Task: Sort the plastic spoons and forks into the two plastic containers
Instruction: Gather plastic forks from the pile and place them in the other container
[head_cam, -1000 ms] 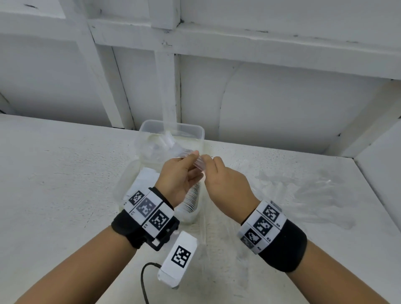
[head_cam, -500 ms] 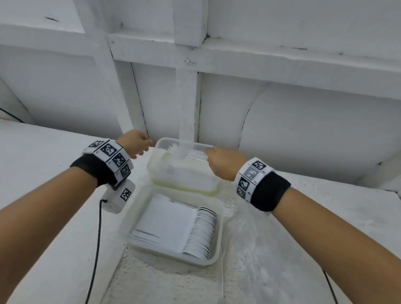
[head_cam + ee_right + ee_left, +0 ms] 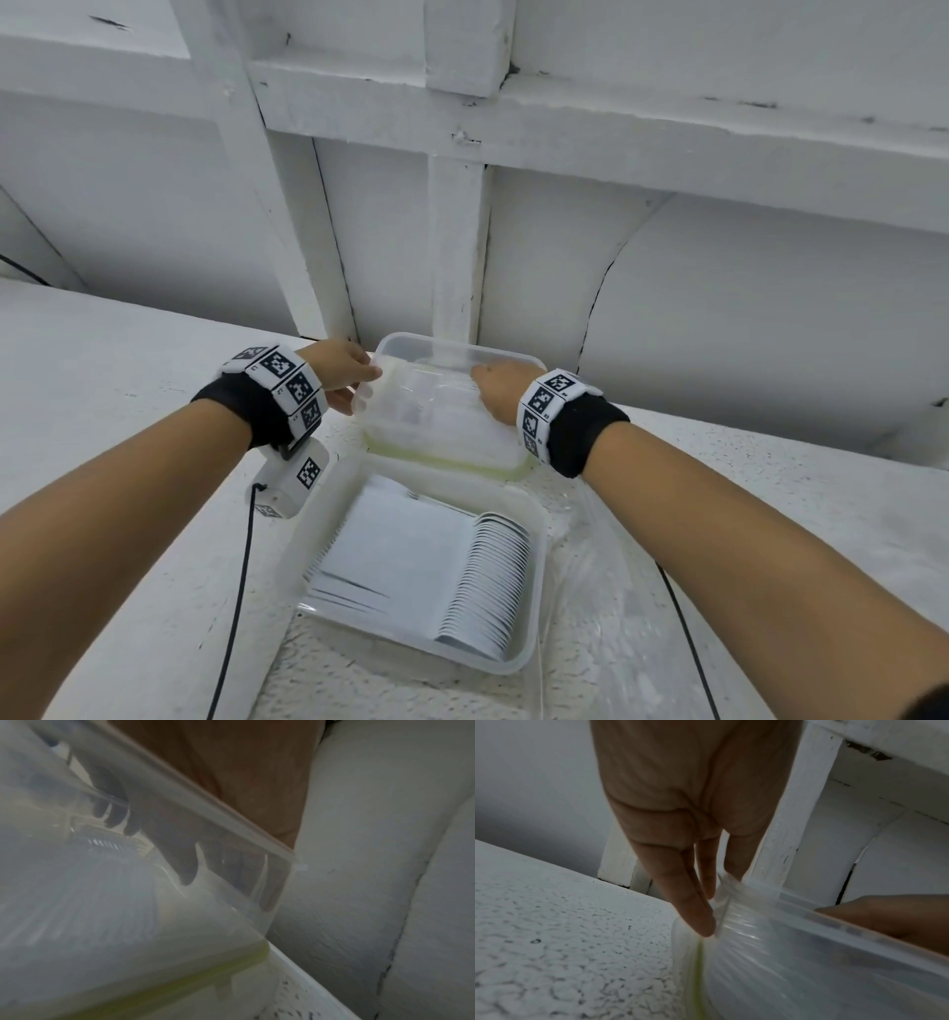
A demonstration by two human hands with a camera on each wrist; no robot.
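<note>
Two clear plastic containers stand on the white table. The near container (image 3: 537,591) holds a neat stack of white spoons (image 3: 488,575). The far container (image 3: 441,442) sits on a green-edged lid (image 3: 441,461) and holds clear forks (image 3: 426,406). My left hand (image 3: 344,375) pinches the far container's left rim, thumb on top, with the fingertips (image 3: 700,923) against its corner (image 3: 808,963). My right hand (image 3: 500,388) reaches inside at the right end. Seen through the cloudy wall (image 3: 77,912), its fingers (image 3: 185,866) hang spread above the fork tines (image 3: 107,841).
A white wall with beams (image 3: 457,257) rises right behind the far container. Crinkled clear plastic wrap (image 3: 590,627) lies on the table to the right of the near container. Black cables (image 3: 236,591) trail from both wrists.
Both hands held a bundle of forks near the body. The left hand then went to the far container's left rim, and the right hand carried the forks over and lowered into that container.
</note>
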